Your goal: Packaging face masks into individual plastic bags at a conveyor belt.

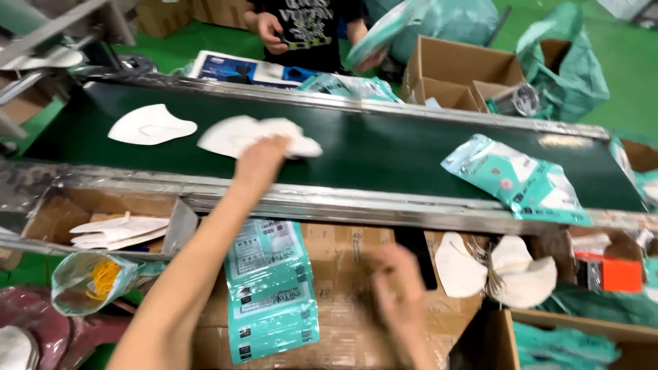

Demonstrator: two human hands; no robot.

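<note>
My left hand (260,161) reaches across the metal rail onto the dark green conveyor belt (384,147). Its fingers close on a small pile of white folded masks (236,133). Another white mask (151,125) lies alone on the belt to the left of them. My right hand (401,298) is blurred. It hovers low over a cardboard box (343,274) with fingers apart and nothing in it. A stack of teal printed pouches (271,291) lies on that box, just left of the right hand.
Filled teal pouches (521,181) lie on the belt at right. More white masks sit in a tray (120,231) at left and in a heap (497,270) at right. Across the belt a person's hands (274,31) hold a pouch beside open cardboard boxes (466,72).
</note>
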